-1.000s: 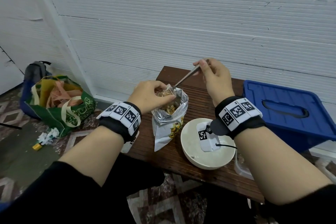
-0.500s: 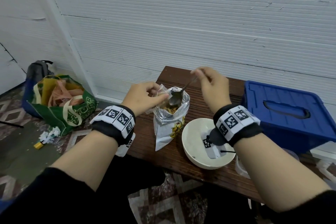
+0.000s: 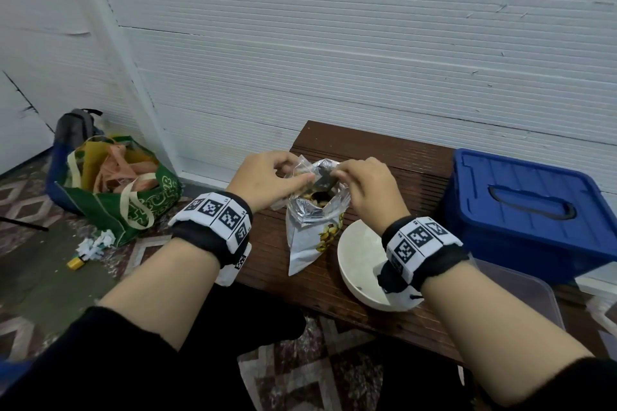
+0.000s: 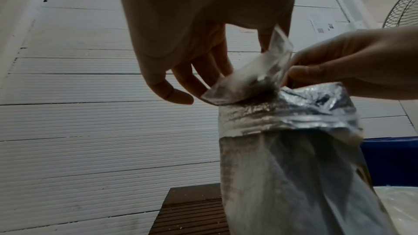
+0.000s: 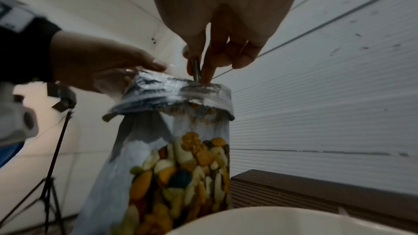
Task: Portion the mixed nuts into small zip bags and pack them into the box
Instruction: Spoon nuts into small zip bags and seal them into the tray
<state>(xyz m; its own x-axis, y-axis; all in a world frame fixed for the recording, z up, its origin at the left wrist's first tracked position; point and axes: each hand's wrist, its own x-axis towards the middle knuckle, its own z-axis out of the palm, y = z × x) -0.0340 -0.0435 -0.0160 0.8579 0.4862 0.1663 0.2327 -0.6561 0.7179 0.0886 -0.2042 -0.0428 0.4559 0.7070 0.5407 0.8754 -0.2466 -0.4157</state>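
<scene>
White ribbed wall panels back a dark slatted wooden bench [image 3: 384, 160].

Item 1, nut pouch [image 3: 312, 230]: foil-lined, printed with nuts on its front, standing upright near the bench's left end, mouth open and rim rolled outward. Loose mixed nuts [image 3: 319, 202] are visible inside from the head view.

Item 2, small zip bag [image 4: 253, 71]: clear, held just over the pouch mouth. Left hand [image 3: 267, 178] pinches its edge between thumb and forefinger; the other fingers [image 4: 181, 85] hang loosely curled. It seems to hold some nuts already; how many is unclear.

Item 3, spoon [image 5: 196, 71]: metal handle pinched in the right hand [image 3: 369, 187], shaft pointing down into the pouch; the bowl end is hidden inside.

Item 4, white bowl [image 3: 359, 264]: just right of the pouch, partly under the right wrist.

Item 5, blue box [image 3: 527, 210]: at the right end, lid on, well apart from the pouch. A clear plastic container [image 3: 521, 294] sits in front of it.

Off the bench: green tote bag [image 3: 113, 187] and grey backpack [image 3: 75, 127] on the floor to the left.

Step in hand, as judged: scooping nuts to fill the zip bag. Next move calls for lifting the loaded spoon level, tipping it into the held-open bag mouth, then sealing.
</scene>
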